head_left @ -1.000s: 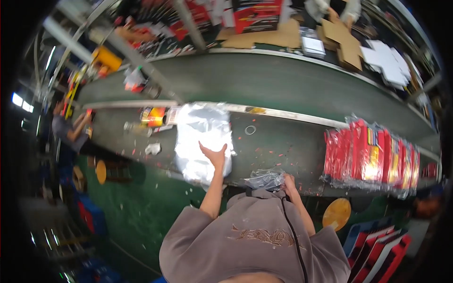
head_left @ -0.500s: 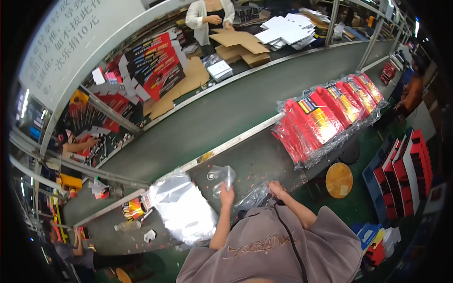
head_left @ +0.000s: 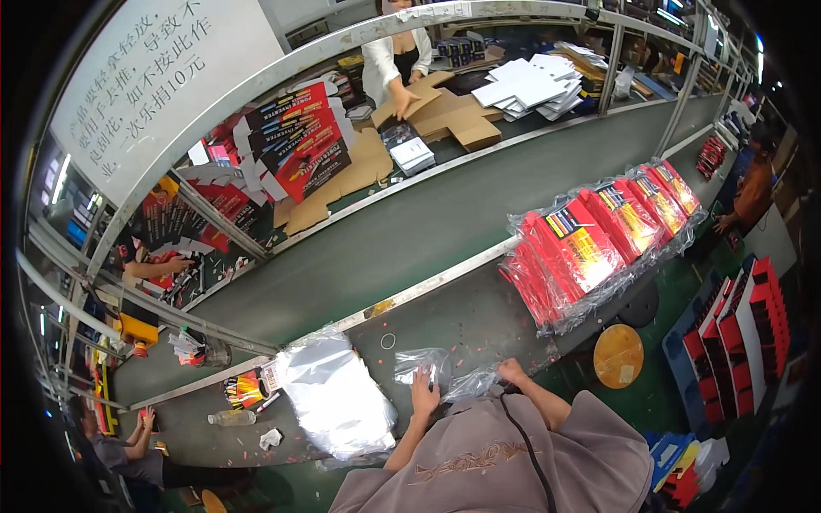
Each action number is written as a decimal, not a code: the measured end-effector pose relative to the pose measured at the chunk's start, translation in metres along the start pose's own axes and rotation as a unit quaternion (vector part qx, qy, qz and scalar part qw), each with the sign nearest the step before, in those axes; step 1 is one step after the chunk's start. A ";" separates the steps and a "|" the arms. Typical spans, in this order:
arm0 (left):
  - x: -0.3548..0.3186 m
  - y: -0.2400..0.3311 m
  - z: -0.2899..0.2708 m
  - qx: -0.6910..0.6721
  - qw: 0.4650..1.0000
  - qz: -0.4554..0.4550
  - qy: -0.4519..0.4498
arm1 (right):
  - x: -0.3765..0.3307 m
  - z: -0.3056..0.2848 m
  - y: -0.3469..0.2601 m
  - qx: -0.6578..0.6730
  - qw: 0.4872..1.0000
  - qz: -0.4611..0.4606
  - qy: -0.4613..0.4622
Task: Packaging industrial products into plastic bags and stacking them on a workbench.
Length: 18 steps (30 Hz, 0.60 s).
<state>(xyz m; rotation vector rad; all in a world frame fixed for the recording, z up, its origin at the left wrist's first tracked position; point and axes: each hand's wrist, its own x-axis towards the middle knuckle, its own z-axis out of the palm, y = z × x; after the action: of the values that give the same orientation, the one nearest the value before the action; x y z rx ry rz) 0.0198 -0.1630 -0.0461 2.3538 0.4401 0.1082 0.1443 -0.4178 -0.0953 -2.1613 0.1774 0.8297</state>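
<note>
Clear plastic film (head_left: 473,384) is spread over the near edge of the dark bench, in front of my body. My left hand (head_left: 425,393) lies on its left part, fingers stretched out and pressing down. At the right end of the film, my right hand (head_left: 511,371) is closed on a gathered edge of it. To the left of my left hand lies a stack of shiny clear plastic bags (head_left: 338,393). Just beyond the film rests a small pale ring (head_left: 388,341), like a rubber band.
Red printed boxes (head_left: 581,244) in clear plastic stand on the bench at right. A conveyor belt (head_left: 410,227) runs behind a metal rail. A clear bottle (head_left: 232,418) lies at left. A round wooden stool (head_left: 618,356) stands at right. A co-worker (head_left: 402,64) handles cardboard across the belt.
My left hand has gone from pinching the raised film to lying flat on it. The film has come down onto the bench. The co-worker across the belt has reached a hand forward over the cardboard.
</note>
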 end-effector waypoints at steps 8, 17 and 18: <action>-0.008 -0.005 0.009 -0.005 0.998 -0.019 0.065 | -0.013 -0.011 -0.015 -0.054 0.998 0.032 0.011; -0.008 -0.001 0.002 -0.009 0.998 -0.013 0.053 | -0.017 -0.014 -0.022 -0.053 0.998 0.033 -0.003; -0.008 0.000 0.003 -0.013 0.998 -0.012 0.059 | -0.019 -0.015 -0.023 -0.050 0.998 0.032 0.002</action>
<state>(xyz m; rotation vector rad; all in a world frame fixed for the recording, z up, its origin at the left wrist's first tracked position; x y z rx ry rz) 0.0126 -0.1675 -0.0476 2.3229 0.5201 0.2421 0.1460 -0.4156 -0.0625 -2.2620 0.2111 0.8870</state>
